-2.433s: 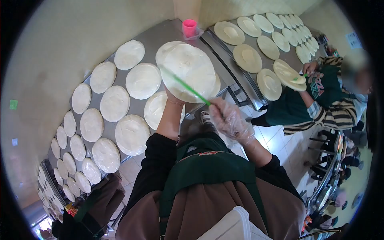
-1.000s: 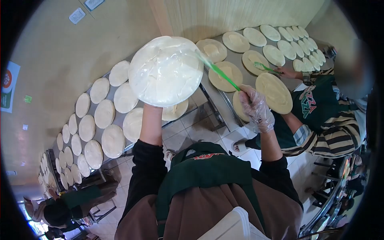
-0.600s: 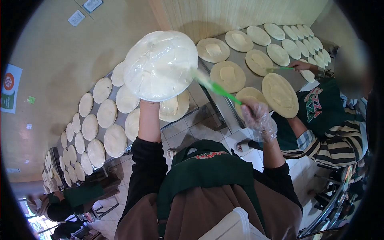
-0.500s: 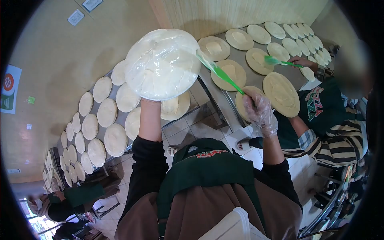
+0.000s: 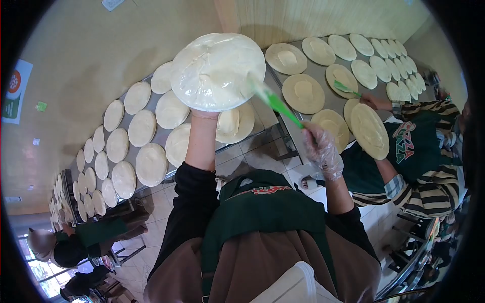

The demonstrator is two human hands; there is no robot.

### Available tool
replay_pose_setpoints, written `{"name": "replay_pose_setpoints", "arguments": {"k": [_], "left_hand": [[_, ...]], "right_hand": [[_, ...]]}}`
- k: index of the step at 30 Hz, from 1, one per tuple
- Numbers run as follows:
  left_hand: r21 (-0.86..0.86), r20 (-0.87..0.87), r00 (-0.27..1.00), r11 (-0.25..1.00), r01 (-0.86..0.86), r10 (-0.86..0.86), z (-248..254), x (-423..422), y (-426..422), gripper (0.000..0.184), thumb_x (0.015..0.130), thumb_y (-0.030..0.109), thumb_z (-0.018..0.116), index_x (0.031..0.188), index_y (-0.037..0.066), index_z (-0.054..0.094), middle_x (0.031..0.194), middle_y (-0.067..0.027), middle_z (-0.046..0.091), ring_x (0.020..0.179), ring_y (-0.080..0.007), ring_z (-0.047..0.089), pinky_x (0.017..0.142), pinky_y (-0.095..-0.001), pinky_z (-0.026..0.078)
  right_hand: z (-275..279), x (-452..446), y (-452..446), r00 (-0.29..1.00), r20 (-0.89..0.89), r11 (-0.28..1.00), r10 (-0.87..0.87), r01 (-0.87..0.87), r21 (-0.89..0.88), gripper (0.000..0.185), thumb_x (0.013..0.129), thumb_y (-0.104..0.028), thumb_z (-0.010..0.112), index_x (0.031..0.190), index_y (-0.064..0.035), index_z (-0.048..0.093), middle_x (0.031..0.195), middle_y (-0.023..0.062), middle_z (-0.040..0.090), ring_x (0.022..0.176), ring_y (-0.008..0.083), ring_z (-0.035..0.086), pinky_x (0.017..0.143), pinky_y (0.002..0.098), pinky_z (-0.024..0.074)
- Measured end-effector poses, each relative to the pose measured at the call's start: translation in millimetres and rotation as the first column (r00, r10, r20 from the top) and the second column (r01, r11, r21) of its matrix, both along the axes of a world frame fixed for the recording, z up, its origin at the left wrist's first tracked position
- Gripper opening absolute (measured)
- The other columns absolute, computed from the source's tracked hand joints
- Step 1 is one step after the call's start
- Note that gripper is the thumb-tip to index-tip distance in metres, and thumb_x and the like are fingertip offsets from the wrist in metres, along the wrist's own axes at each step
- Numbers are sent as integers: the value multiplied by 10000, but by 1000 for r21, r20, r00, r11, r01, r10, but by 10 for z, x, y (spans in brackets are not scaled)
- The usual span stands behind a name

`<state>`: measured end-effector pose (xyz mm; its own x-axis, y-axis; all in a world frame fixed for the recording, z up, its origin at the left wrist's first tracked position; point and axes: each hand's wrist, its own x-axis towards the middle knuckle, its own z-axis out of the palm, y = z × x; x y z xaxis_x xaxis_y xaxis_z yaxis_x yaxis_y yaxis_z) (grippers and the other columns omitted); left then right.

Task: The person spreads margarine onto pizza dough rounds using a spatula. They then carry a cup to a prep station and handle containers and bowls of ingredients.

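A large round disc coated in glossy white cream [image 5: 217,70] rests raised on my left hand [image 5: 204,114]. Only the wrist shows; the palm and fingers are hidden beneath the disc. In a clear plastic glove, my right hand [image 5: 322,150] is closed around the handle of a green spatula [image 5: 281,107]. The spatula's pale, blurred tip overlaps the right edge of the coated disc. Below that disc, a tan round with a cream dollop [image 5: 236,123] lies on the table, partly covered.
Many coated rounds [image 5: 142,128] fill the left table; more rounds [image 5: 304,94] lie on the right table [image 5: 283,68]. At right, a co-worker in a green apron [image 5: 415,143] holds a disc [image 5: 369,131] and a green spatula [image 5: 346,88]. Another person [image 5: 76,245] stands far left.
The spatula tip has moved inward over the disc's right edge and is blurred. My view has shifted slightly left. The co-worker's held disc sits a little lower.
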<state>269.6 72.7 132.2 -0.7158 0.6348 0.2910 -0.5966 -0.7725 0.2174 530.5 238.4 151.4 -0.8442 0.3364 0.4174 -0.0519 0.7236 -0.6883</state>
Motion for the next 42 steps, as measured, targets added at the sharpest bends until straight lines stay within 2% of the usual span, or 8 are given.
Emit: {"name": "replay_pose_setpoints", "arguments": {"k": [2, 8, 19, 25, 31, 38, 40, 42], "left_hand": [[-83, 24, 998, 995, -50, 52, 46, 14, -8, 572, 907, 447, 450, 1359, 97, 420, 1372, -137, 450, 1259, -341, 417, 1058, -508, 337], [-143, 11, 987, 978, -155, 158, 40, 66, -120, 563, 910, 449, 440, 1350, 98, 431, 1373, -138, 451, 1254, -341, 426, 1049, -509, 350], [-268, -49, 968, 930, -251, 247, 45, 239, -219, 620, 911, 463, 435, 1392, 79, 361, 1418, -164, 388, 1290, -358, 388, 1054, -517, 352], [-195, 34, 987, 970, -145, 155, 1, 258, -187, 571, 914, 455, 426, 1362, 101, 414, 1389, -136, 433, 1275, -340, 402, 1055, -520, 337], [-255, -42, 972, 938, -235, 233, 67, 365, -190, 623, 907, 475, 424, 1397, 94, 358, 1428, -159, 376, 1297, -364, 376, 1064, -528, 331], [-261, 50, 965, 936, -235, 257, -67, 218, -150, 584, 899, 475, 445, 1343, 95, 440, 1377, -143, 445, 1260, -355, 416, 1045, -528, 345], [-19, 99, 993, 998, -68, 69, -255, 77, -196, 605, 891, 494, 441, 1347, 96, 435, 1380, -143, 442, 1262, -355, 414, 1044, -529, 346], [-73, 87, 991, 993, -98, 104, -195, 79, -181, 613, 889, 501, 439, 1350, 96, 430, 1382, -143, 440, 1262, -355, 414, 1044, -529, 346]], "right_hand": [[-57, -10, 23, 993, -82, 997, -81, 80, -16, 135, 857, -139, 599, 977, -78, 603, 793, 151, 624, 702, 358, 615, 591, 414, 486], [-133, 201, 32, 992, 128, 989, -18, -1, 149, 180, 845, -53, 607, 1024, -35, 598, 844, 166, 643, 734, 342, 632, 648, 385, 502], [41, 206, 112, 998, -12, 987, -57, 58, 153, 161, 857, -113, 606, 1008, -58, 597, 842, 165, 637, 745, 362, 621, 630, 411, 488], [-34, 353, 24, 982, 187, 976, 21, -61, 211, 136, 852, -138, 617, 966, -65, 605, 789, 150, 616, 695, 350, 615, 588, 417, 481], [-50, 447, 42, 994, 93, 999, 54, -54, -2, 168, 847, -59, 600, 1013, -36, 595, 838, 173, 635, 733, 349, 628, 635, 398, 495], [-271, 183, 160, 992, 124, 987, 25, -44, 156, 191, 837, -57, 610, 1025, -29, 593, 867, 189, 643, 759, 351, 637, 659, 390, 503], [-349, 214, 152, 990, 144, 994, 3, -19, 105, 192, 845, -63, 606, 1034, -34, 593, 871, 180, 645, 772, 336, 639, 666, 393, 500], [-405, 267, 170, 995, 101, 998, 12, -18, 59, 180, 855, -67, 598, 1031, -35, 596, 862, 171, 645, 766, 322, 638, 664, 386, 496]]}}
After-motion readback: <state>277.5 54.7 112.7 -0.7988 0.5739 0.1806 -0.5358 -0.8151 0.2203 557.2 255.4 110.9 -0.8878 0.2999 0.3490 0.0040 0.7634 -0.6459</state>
